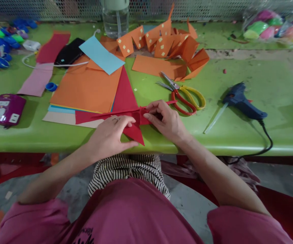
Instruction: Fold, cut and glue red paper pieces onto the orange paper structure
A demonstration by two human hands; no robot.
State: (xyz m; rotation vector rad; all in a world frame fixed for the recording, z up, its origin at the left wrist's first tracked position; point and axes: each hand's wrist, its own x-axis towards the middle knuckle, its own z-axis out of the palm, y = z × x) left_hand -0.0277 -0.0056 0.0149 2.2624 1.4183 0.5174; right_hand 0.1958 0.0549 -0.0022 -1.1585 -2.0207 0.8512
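A folded red paper piece [126, 96] with long thin points lies near the table's front edge, partly hidden under my hands. My right hand [165, 118] pinches a small raised red fold at its middle between thumb and fingertips. Resting over the piece's left side, my left hand [113, 135] has its thumb spread away from the fingers; some fingertips are hidden by the hand itself. Scissors [176, 89] with one red and one yellow handle lie partly open just beyond my right hand. Orange paper sheets [87, 88] are stacked beyond my left hand, with blue and cream sheets below.
A blue glue gun [245, 101] lies at right, its cord hanging over the edge. Cut orange paper strips [159, 40], a water bottle [116, 18] and a light blue paper [102, 54] are farther back. A purple box-like gadget [6, 110] stands at left.
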